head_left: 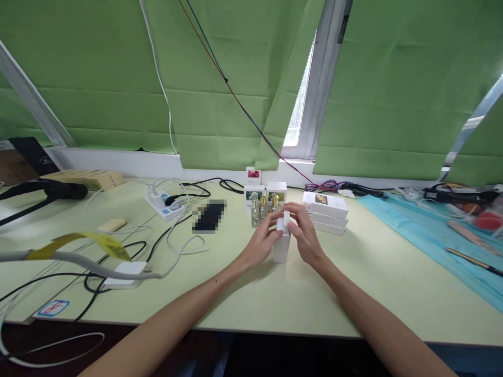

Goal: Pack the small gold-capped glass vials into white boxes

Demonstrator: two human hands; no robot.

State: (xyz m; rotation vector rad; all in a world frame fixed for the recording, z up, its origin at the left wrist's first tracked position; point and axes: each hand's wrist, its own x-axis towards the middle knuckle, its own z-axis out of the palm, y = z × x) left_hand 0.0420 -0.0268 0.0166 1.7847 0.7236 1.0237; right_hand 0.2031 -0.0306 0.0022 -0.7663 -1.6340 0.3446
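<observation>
A small white carton stands upright on the table, its narrow top flap raised. My left hand grips its left side, thumb at the top edge. From the right, my right hand has its fingers on the carton's top and the raised flap. What is inside the carton cannot be seen. Just behind my hands stand several glass perfume bottles with gold spray tops, partly hidden by my fingers. White boxes with flower pictures stand behind the bottles. To the right lies a stack of white boxes.
At left are a power strip, a white adapter, tangled cables and a pixelated dark object. Blue plastic sheeting covers the right side, with a pen-like stick on it. Green curtains hang behind.
</observation>
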